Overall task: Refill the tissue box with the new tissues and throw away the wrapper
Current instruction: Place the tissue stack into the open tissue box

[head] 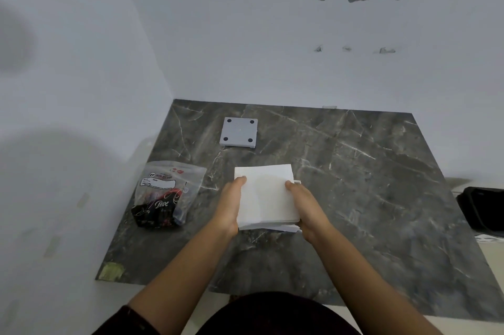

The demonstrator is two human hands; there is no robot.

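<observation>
White tissue stack (266,195) sits between both hands over the dark marble-pattern slab (368,198); whether it rests on the slab or is lifted clear cannot be confirmed from this angle. Left hand (230,207) presses flat vs. the stack's left edge, right hand (305,209) vs. its right edge, palms facing in, stack squeezed between them. Bottom sheets splay out near the right wrist. Left of the grip, apart from it: clear plastic wrapper (166,192) w/ dark print, lying flat. Beyond the grip, toward the wall: grey square piece (239,131) w/ four dark corner pads, prob. the tissue box base. Far right of the grip: black container (482,209), partly out of frame.
</observation>
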